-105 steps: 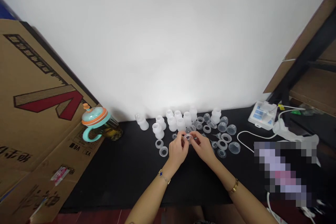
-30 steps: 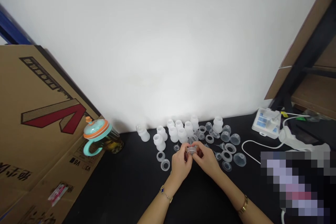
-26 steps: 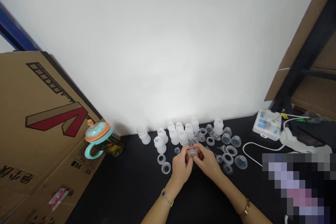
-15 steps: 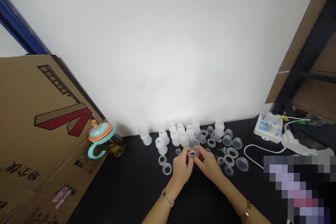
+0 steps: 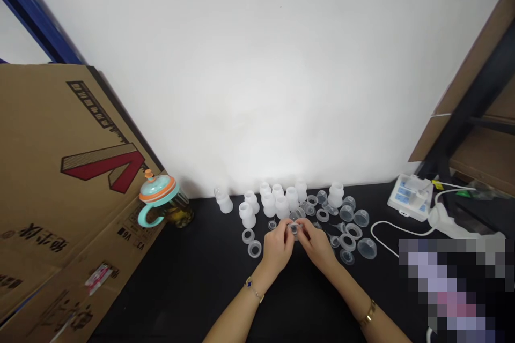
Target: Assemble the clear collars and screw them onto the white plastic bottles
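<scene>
Above the black table, my left hand (image 5: 277, 245) and my right hand (image 5: 321, 247) meet, both closed with fingertips pinching a small translucent bottle collar ring (image 5: 295, 226). Something clear seems to sit in its opening; the fingers partly cover it. Just behind stand several white baby bottles (image 5: 282, 207) without tops. Loose clear collar rings (image 5: 347, 243), dome caps (image 5: 367, 248) and bottle nipples (image 5: 334, 241) lie to the right of my right hand. Two more collar rings (image 5: 254, 249) rest left of my left hand.
A teapot-like jug (image 5: 159, 198) with a turquoise handle stands at the left by a large cardboard box (image 5: 36, 171). On the right are a white power strip (image 5: 408, 196) and its cable (image 5: 386, 223). A white wall (image 5: 257, 80) rises behind the table.
The whole view has shifted slightly. Both hands stay together on the collar ring, with the fingers closed a little more tightly around it. The bottles and loose parts stay in place.
</scene>
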Demonstrator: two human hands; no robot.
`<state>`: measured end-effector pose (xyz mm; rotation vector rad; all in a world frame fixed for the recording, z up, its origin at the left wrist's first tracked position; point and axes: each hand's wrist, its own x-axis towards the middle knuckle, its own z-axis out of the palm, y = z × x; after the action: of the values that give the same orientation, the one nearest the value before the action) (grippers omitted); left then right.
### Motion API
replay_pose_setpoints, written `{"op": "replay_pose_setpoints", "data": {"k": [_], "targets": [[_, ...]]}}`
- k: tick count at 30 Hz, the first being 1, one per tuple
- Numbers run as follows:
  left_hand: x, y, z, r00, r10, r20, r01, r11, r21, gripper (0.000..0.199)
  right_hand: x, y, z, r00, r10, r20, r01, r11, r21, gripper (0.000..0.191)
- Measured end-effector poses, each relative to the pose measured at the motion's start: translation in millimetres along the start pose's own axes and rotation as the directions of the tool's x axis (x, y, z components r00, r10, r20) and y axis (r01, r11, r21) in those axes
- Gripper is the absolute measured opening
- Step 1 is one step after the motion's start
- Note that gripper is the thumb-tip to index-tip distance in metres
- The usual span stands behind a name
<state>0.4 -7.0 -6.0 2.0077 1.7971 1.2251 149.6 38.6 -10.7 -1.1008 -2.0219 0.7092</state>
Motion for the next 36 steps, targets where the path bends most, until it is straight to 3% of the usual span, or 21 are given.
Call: {"op": "replay_pose_setpoints", "data": {"k": [6, 14, 25, 36], "targets": [[0.0, 1.8, -1.3, 1.0, -0.012, 0.002, 0.012, 1.0, -0.018, 0.028, 1.4, -2.4, -1.3, 0.999, -0.025, -0.022, 0.025, 1.0, 0.016, 0.032], [-2.4, 7.1, 1.0, 1.0, -0.021, 0.021, 0.022, 0.999, -0.033, 0.028, -0.5, -7.7, -3.2, 1.0, -0.017, -0.011, 0.019, 0.987, 0.161, 0.028], [-1.6, 2.6, 3.6, 0.994, -0.082, 0.068, 0.087, 0.993, -0.083, 0.016, -0.5, -7.4, -1.6, 1.0, 0.011, -0.005, -0.01, 0.989, 0.144, 0.025], [-0.9, 5.4, 0.6, 0.996, -0.048, 0.069, 0.048, 0.999, 0.009, 0.017, -1.1, -5.7, -1.7, 0.999, 0.028, 0.021, -0.031, 0.987, 0.155, 0.026]]}}
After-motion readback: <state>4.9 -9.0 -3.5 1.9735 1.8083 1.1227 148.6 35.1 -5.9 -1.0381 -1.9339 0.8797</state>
